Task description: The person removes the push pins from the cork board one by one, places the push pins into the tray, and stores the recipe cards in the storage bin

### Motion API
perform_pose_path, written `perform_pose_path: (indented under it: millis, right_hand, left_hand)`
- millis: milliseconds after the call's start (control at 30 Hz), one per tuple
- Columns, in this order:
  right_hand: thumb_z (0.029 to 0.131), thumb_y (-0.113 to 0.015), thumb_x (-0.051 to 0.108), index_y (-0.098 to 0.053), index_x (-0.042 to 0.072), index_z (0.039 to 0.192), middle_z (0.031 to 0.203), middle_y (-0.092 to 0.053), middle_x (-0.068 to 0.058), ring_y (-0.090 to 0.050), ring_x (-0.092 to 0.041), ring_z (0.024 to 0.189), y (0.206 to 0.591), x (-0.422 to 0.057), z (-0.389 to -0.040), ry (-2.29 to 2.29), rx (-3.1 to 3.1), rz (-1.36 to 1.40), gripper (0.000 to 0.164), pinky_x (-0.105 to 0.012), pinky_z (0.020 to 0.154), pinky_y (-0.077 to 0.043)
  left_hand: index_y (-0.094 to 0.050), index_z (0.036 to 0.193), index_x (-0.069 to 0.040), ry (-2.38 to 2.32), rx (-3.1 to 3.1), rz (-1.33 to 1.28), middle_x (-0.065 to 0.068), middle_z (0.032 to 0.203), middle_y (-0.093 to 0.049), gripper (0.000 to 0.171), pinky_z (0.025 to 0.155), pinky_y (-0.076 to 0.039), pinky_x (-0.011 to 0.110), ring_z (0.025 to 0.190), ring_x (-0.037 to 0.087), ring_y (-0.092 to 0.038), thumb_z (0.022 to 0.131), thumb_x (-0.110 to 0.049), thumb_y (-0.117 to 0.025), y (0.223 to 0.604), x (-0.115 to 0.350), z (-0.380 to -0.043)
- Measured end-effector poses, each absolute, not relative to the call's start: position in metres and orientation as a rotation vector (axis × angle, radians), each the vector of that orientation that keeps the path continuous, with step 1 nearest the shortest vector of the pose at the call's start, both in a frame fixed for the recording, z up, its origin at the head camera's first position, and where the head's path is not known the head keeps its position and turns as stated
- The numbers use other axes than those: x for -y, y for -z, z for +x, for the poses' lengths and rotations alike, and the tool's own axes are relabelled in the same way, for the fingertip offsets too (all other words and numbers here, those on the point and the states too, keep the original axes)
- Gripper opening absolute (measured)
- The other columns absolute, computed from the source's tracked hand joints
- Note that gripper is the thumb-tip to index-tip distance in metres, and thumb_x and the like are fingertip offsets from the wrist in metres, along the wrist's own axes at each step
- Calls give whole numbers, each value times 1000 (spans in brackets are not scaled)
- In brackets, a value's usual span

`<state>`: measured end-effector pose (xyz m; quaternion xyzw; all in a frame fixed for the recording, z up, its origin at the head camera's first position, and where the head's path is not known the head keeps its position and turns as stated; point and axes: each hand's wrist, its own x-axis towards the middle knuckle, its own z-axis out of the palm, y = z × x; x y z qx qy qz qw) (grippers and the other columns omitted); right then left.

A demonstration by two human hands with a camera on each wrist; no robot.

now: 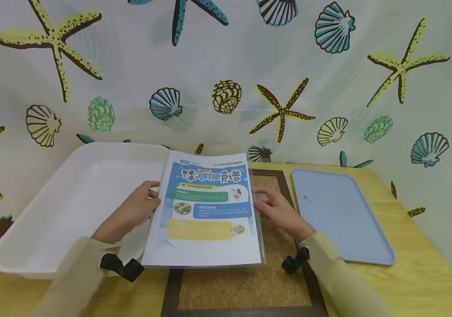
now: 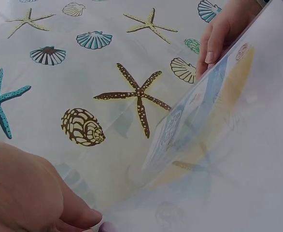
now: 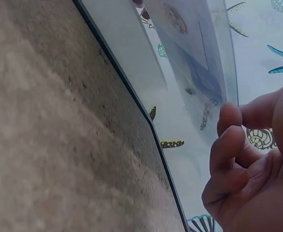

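Observation:
A printed sheet in a clear plastic sleeve (image 1: pixel 210 253), with blue, green and yellow blocks and Chinese lettering, is held up over a brown-framed cork board (image 1: pixel 245 288). My left hand (image 1: pixel 140 204) pinches its left edge. At the opposite edge, my right hand (image 1: pixel 275 209) grips it between thumb and fingers. In the left wrist view the sheet (image 2: pixel 257 145) slants up to the right, its print showing through from behind. The right wrist view has the right hand (image 3: pixel 257 159) with curled fingers at the sleeve's edge, beside the cork surface (image 3: pixel 45 121).
To the left stands a large white basin (image 1: pixel 79 198), partly behind the left arm. A shallow light-blue tray (image 1: pixel 336 211) lies right of the board on the wood-grain table (image 1: pixel 428 273). Behind hangs a pale curtain (image 1: pixel 210 57) printed with shells and starfish.

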<state>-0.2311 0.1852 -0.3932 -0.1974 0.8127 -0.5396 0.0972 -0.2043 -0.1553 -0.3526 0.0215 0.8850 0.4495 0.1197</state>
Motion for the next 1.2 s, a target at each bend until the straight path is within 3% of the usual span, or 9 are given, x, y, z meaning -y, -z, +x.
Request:
perform_pose_path:
  millis: [200,500,800,933,1100,1200]
  right_hand:
    - [100,-49,11,-42,-4,138,71,-52,-2,-47,-15,61,388,-172,-236,1612,-2393,-607,41,-26,56,-39]
    - [101,-48,14,-42,2,140,76,-57,-3,-50,-26,71,388,-145,-241,1611,-2320,-570,41,-30,64,-43]
    - [100,-50,16,-43,6,139,79,-60,-8,-53,-22,70,382,-112,-245,1560,-2335,-573,41,-28,65,-44]
    - [100,-50,16,-43,4,138,81,-60,-7,-53,-23,71,383,-97,-245,1569,-2307,-556,41,-26,64,-45]
    - [100,-52,15,-44,4,137,79,-61,-6,-52,-16,65,384,-78,-242,1565,-2307,-560,40,-24,59,-43]
    - [100,-52,15,-43,4,138,78,-61,-5,-51,-14,63,384,-68,-241,1549,-2316,-584,40,-23,59,-42]
  left_hand:
    - [-13,150,9,-1269,-2627,23,29,133,-40,57,87,-49,36,110,35,-53,101,-7,-38,348,163,-204]
    - [-16,153,1,-1235,-2729,-124,27,133,-42,58,92,-47,38,110,36,-51,101,-11,-40,354,190,-207]
    - [-14,152,2,-1180,-2753,-162,30,134,-39,58,86,-46,33,108,37,-50,101,-11,-38,351,226,-210]
    - [-17,151,6,-1151,-2763,-170,32,134,-39,57,86,-46,39,109,39,-48,100,-10,-38,351,240,-208]
    - [-19,149,8,-1126,-2773,-223,35,136,-36,55,97,-42,55,113,43,-45,100,-10,-36,353,259,-207]
    - [-21,149,8,-1107,-2796,-277,35,136,-35,55,98,-41,57,113,44,-43,99,-9,-37,353,267,-208]
